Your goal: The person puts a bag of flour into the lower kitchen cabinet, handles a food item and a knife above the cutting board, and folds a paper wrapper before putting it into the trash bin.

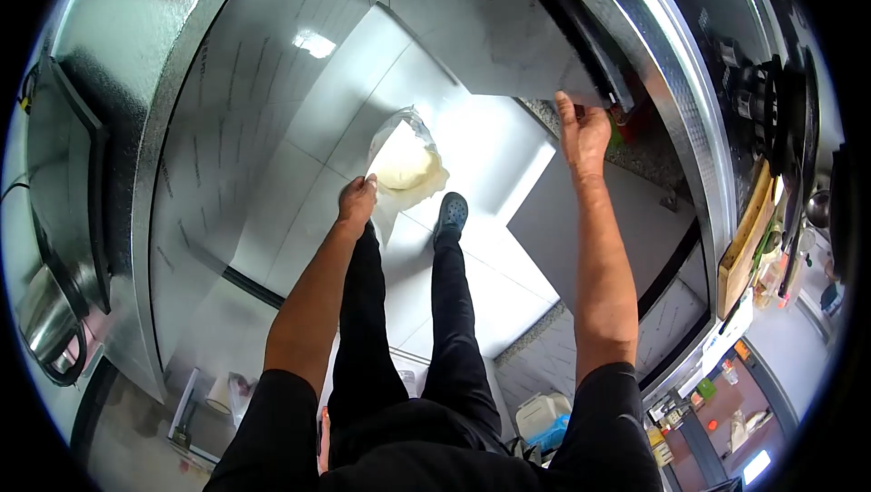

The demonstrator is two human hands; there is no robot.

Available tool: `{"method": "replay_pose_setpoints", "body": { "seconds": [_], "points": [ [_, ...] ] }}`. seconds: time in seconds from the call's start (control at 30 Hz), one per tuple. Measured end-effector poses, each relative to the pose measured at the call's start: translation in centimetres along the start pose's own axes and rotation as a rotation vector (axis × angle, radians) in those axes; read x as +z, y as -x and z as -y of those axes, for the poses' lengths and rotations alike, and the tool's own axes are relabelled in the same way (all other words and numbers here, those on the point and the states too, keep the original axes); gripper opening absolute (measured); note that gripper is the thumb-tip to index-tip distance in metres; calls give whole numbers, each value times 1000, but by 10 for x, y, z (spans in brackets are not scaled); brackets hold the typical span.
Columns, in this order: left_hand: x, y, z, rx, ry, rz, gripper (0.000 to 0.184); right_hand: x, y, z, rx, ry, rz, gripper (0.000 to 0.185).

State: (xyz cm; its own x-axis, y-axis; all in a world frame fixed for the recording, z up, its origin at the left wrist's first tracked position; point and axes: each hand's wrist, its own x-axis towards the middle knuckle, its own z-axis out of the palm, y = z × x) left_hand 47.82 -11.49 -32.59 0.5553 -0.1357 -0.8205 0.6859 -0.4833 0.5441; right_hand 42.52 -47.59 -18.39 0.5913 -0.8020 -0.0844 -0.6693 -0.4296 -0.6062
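My left hand (357, 200) is closed on the gathered edge of a clear plastic bag (386, 220). The bag's mouth gapes upward, and a pale cream, powdery-looking mass (406, 168) shows inside; its exact kind I cannot make out. Off to the right, my right hand (585, 134) grips the corner of a grey cabinet door (508, 29), thumb on its face and the other fingers partly hidden at the edge. Through the gap beside that hand, the dark cabinet inside shows a bit of green and red.
Steel counter edges curve along the left (154, 175) and right (699, 102). A wooden cutting board (746, 238) and a black stove (753, 84) stand at right, a metal kettle (50, 315) at left. White tiles (304, 211) cover the floor underfoot.
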Motion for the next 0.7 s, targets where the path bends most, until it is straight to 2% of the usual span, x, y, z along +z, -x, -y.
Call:
{"method": "replay_pose_setpoints", "body": {
  "seconds": [0.07,0.13,0.2,0.27,0.3,0.33,0.4,0.47,0.53,0.6,0.67,0.7],
  "points": [
    [0,-16,21,11,-130,-29,35,-2,12,17,-26,-19,31,36],
    [9,-25,37,48,-127,22,35,8,16,12,-71,-119,6,33],
    [18,-10,42,67,-125,47,35,8,23,9,-14,-98,13,34],
    [28,28,16,100,-289,-95,37,11,25,4,-54,91,26,39],
    [31,37,12,58,-211,-65,40,2,30,26,-49,86,27,43],
    [33,32,30,64,-217,-58,40,7,30,23,-106,150,24,42],
    [30,19,61,12,-128,-98,42,4,38,31,-20,279,193,37],
    [18,23,66,-28,-103,-78,43,20,54,33,33,-33,145,31],
    [15,38,54,-96,-77,-56,44,31,70,45,-119,-71,46,31],
    [1,43,72,-50,-7,18,38,41,89,60,-89,-152,94,31],
    [-3,42,87,-108,8,27,33,51,103,70,-124,-131,75,24],
    [-4,45,88,-107,3,31,33,55,110,78,-129,-120,92,27]
  ]
}}
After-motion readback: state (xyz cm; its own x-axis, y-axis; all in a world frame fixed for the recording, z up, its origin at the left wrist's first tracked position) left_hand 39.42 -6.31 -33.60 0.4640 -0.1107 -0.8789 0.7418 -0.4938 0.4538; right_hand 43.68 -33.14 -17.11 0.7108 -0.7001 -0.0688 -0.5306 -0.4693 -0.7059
